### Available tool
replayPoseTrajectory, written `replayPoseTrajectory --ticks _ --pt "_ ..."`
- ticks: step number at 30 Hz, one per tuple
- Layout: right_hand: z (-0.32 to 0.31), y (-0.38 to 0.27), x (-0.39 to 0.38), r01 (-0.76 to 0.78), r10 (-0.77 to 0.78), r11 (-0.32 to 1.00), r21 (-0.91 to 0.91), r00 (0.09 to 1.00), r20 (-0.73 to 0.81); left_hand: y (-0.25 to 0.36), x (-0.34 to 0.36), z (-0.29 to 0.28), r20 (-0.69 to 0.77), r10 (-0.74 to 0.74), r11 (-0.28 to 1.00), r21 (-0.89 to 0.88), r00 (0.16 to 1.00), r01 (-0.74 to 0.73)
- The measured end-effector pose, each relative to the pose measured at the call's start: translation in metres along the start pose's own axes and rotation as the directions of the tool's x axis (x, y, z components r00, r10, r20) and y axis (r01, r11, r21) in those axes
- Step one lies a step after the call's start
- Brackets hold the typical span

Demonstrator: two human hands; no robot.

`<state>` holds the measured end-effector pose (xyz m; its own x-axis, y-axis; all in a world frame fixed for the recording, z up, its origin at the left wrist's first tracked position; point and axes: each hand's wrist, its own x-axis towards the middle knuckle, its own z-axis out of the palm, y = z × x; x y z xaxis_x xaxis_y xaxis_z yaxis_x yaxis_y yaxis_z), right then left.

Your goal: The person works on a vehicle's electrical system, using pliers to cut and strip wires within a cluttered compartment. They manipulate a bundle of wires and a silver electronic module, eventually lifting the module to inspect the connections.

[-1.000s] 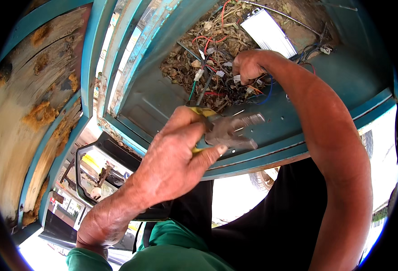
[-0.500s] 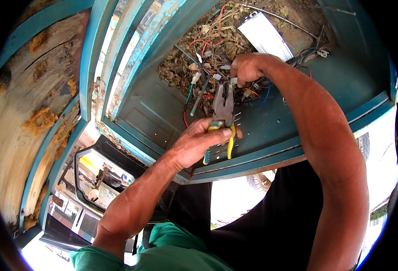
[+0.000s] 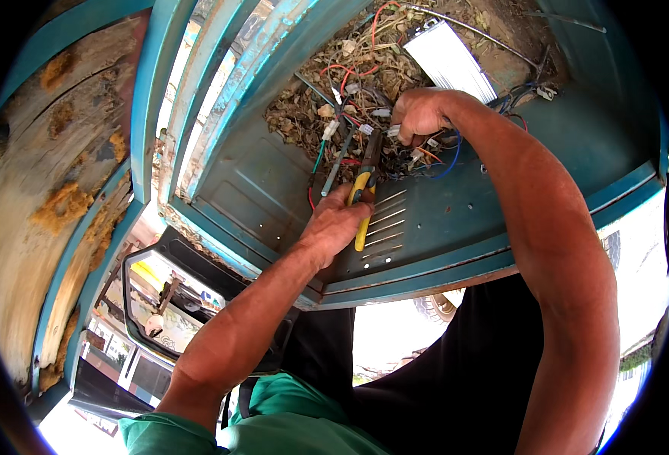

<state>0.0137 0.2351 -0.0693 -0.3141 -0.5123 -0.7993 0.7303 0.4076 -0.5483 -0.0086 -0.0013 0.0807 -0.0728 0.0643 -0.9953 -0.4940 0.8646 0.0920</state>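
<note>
My left hand is closed round the yellow handles of a pair of pliers. The pliers now lie edge-on, their dark metal jaws pointing away from me toward the wires. My right hand is closed in a pinch beside the jaws, holding a small whitish connector; part of it is hidden by the fingers. Around both hands run loose wires: a blue wire below the right hand, and a green wire with a white plug left of the pliers.
A white metal box lies beyond my right hand on dry leaves. The teal metal compartment has a raised front edge and a slotted vent. At the left stands a worn panel with foam scraps.
My left hand has turned the pliers from showing their flat face to edge-on and drawn slightly left. The pliers' jaws have come away from the connector; my right hand stays nearly in place.
</note>
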Motion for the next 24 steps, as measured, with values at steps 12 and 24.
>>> replayPoseTrajectory --ticks 12,24 --pt "-0.002 -0.01 -0.007 -0.026 0.026 0.996 0.086 1.0 0.008 0.01 -0.006 0.009 -0.16 0.034 0.968 0.25 0.986 0.007" --pt "-0.001 -0.021 -0.015 -0.015 0.015 1.0 0.001 1.0 -0.017 0.012 -0.009 0.022 -0.14 0.156 0.955 0.273 0.978 -0.113"
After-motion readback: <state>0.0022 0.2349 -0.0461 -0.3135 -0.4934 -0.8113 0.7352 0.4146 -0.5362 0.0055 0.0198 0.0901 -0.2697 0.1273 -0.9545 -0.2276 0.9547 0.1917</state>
